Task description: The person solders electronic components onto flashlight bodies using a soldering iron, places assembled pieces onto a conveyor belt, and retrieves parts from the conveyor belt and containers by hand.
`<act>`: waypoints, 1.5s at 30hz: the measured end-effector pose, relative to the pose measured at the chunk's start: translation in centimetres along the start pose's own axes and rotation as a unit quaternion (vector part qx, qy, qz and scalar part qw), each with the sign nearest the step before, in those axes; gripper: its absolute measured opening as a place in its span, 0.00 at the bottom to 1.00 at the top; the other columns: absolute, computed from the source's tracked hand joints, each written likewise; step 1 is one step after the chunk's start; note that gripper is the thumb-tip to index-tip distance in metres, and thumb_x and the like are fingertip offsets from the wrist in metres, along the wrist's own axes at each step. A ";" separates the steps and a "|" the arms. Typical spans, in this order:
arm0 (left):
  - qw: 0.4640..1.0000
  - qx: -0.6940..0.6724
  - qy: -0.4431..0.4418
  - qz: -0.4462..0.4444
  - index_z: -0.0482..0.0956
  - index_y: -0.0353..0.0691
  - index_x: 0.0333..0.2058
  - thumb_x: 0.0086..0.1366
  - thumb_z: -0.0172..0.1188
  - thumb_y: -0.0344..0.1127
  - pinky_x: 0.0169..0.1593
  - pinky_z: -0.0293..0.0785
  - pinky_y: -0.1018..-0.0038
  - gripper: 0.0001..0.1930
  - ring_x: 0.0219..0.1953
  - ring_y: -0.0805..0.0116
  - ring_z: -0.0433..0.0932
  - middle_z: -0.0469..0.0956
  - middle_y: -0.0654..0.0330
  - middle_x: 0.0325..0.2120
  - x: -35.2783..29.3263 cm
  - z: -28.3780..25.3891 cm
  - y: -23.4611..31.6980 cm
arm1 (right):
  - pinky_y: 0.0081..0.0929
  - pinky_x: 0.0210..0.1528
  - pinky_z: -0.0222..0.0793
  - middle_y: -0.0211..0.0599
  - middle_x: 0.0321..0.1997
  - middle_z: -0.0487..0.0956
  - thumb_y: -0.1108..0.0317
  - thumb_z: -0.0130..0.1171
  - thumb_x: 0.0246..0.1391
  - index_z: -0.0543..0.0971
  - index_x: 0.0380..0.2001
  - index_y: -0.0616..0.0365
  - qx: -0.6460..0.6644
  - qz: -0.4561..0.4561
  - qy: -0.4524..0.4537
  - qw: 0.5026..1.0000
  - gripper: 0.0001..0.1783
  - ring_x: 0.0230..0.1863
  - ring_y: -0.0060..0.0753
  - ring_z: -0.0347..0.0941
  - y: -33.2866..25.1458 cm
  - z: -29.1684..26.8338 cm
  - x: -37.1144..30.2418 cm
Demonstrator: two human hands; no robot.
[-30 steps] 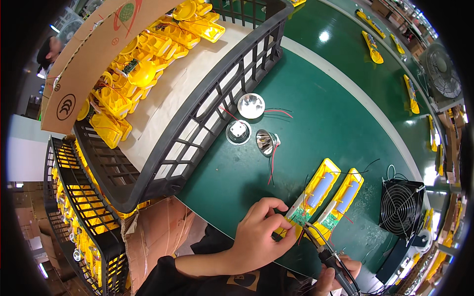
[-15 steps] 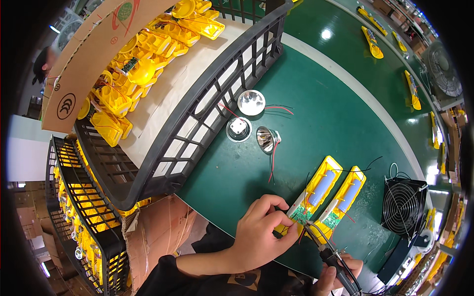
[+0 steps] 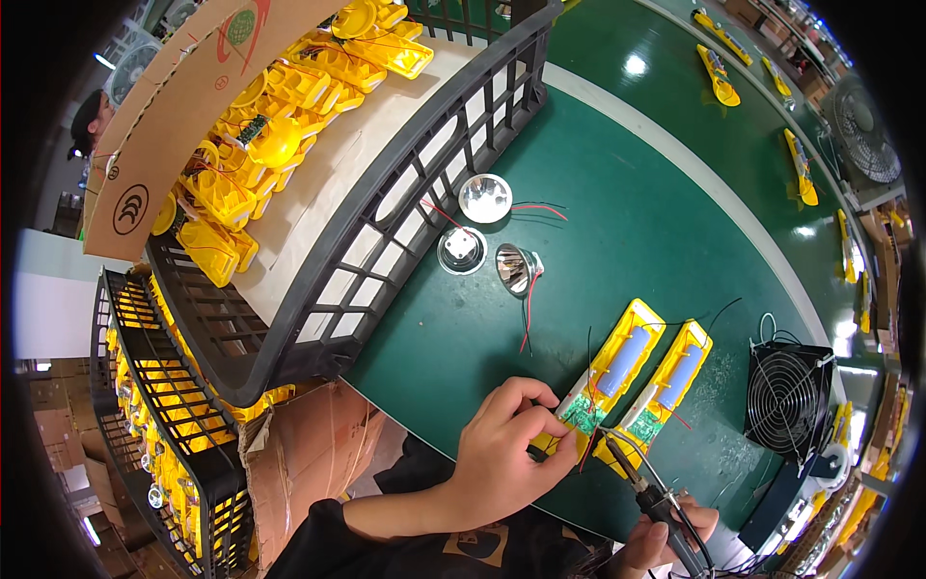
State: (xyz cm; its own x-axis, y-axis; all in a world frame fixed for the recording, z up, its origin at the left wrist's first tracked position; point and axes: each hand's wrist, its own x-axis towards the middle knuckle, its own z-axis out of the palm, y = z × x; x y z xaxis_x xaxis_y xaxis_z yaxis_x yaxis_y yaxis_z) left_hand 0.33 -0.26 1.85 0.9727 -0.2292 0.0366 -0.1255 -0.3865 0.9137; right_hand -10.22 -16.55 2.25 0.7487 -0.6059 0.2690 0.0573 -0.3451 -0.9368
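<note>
Two yellow plastic housings, one left (image 3: 627,352) and one right (image 3: 683,367), lie side by side on the green table. Each carries a blue cylindrical battery and a green circuit board (image 3: 583,415). My left hand (image 3: 511,458) is closed in a pinch by the left housing's lower end, with a thin wire at its fingertips, mostly hidden by them. My right hand (image 3: 666,536) grips a soldering iron (image 3: 656,502). The iron's tip is by the lower edge of the left board, close to a red wire (image 3: 588,449).
Three silvery reflector cups (image 3: 485,199) with wires lie farther up the table. A black crate (image 3: 318,289) stands left, with yellow housings (image 3: 280,140) and cardboard behind it. A black fan (image 3: 789,400) is at right. More housings (image 3: 719,77) lie along the green strip beyond.
The soldering iron and my right hand have shifted slightly right, and its tip is a little farther from my left fingertips. My left hand keeps its pinch. The whole view has shifted slightly.
</note>
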 end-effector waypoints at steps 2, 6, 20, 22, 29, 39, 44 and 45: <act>1.000 0.000 -0.010 0.005 0.72 0.35 0.22 0.41 0.62 0.25 0.29 0.66 0.79 0.08 0.26 0.71 0.69 0.67 0.57 0.33 -0.2 -0.1 -0.1 | 0.13 0.17 0.58 0.30 0.13 0.65 0.52 0.61 0.41 0.59 0.26 0.60 0.011 -0.023 0.020 0.999 0.26 0.14 0.18 0.61 -0.1 0.1 0.2; 0.999 0.027 -0.040 0.022 0.66 0.35 0.35 0.42 0.64 0.28 0.37 0.68 0.71 0.21 0.35 0.59 0.70 0.68 0.53 0.36 -0.9 -0.5 0.6 | 0.12 0.17 0.58 0.31 0.13 0.65 0.52 0.61 0.41 0.59 0.26 0.61 0.028 0.002 0.038 0.999 0.27 0.14 0.18 0.61 -0.3 -0.3 0.3; 0.960 0.218 0.097 0.144 0.61 0.30 0.30 0.48 0.59 0.27 0.39 0.63 0.60 0.15 0.35 0.45 0.66 0.66 0.43 0.31 16.4 6.2 2.4 | 0.18 0.29 0.60 0.33 0.21 0.67 0.61 0.57 0.46 0.64 0.30 0.60 0.084 0.018 0.054 0.995 0.17 0.22 0.21 0.62 -0.9 -5.8 2.3; 0.959 0.225 0.109 0.134 0.62 0.29 0.31 0.48 0.59 0.28 0.38 0.64 0.59 0.16 0.35 0.44 0.67 0.68 0.43 0.30 22.6 7.8 2.6 | 0.18 0.27 0.60 0.33 0.22 0.69 0.64 0.57 0.45 0.65 0.31 0.60 0.087 0.056 0.070 0.992 0.16 0.21 0.20 0.62 -0.5 -6.2 2.3; 0.945 0.284 0.138 0.089 0.64 0.32 0.34 0.49 0.60 0.31 0.37 0.70 0.63 0.16 0.35 0.52 0.71 0.70 0.48 0.32 38.8 11.0 3.6 | 0.19 0.27 0.61 0.34 0.23 0.69 0.67 0.59 0.44 0.65 0.31 0.61 0.085 0.019 0.111 0.990 0.16 0.22 0.21 0.63 0.0 -6.4 3.6; 0.877 0.397 0.177 0.206 0.78 0.40 0.27 0.47 0.56 0.35 0.51 0.52 0.60 0.09 0.51 0.56 0.57 0.60 0.54 0.51 45.5 16.9 5.6 | 0.27 0.34 0.62 0.37 0.26 0.69 0.64 0.59 0.44 0.65 0.30 0.61 0.058 0.105 0.157 0.980 0.16 0.29 0.27 0.65 -0.5 -7.6 3.8; 0.884 0.393 0.198 0.157 0.79 0.36 0.27 0.50 0.52 0.33 0.51 0.49 0.59 0.10 0.54 0.55 0.54 0.60 0.52 0.51 45.0 17.2 6.8 | 0.28 0.40 0.64 0.40 0.31 0.72 0.66 0.59 0.45 0.65 0.33 0.60 0.094 0.083 0.144 0.982 0.16 0.35 0.29 0.69 -1.2 -8.0 3.1; 0.891 0.370 0.198 0.172 0.79 0.38 0.25 0.49 0.53 0.33 0.51 0.50 0.60 0.08 0.53 0.56 0.55 0.61 0.54 0.51 44.0 16.7 7.2 | 0.29 0.41 0.65 0.40 0.32 0.72 0.66 0.59 0.45 0.65 0.33 0.60 0.097 0.088 0.142 0.981 0.16 0.37 0.30 0.69 -1.4 -8.0 3.1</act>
State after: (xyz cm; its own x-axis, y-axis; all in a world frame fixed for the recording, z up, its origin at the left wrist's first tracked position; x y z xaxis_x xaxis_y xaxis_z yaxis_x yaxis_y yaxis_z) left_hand 39.00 -28.08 3.22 0.8258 -0.1704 0.5376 -0.3815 -0.8709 0.3100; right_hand -13.29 -23.71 6.19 0.5450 -0.8291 0.1250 0.0898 -0.0905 -0.9918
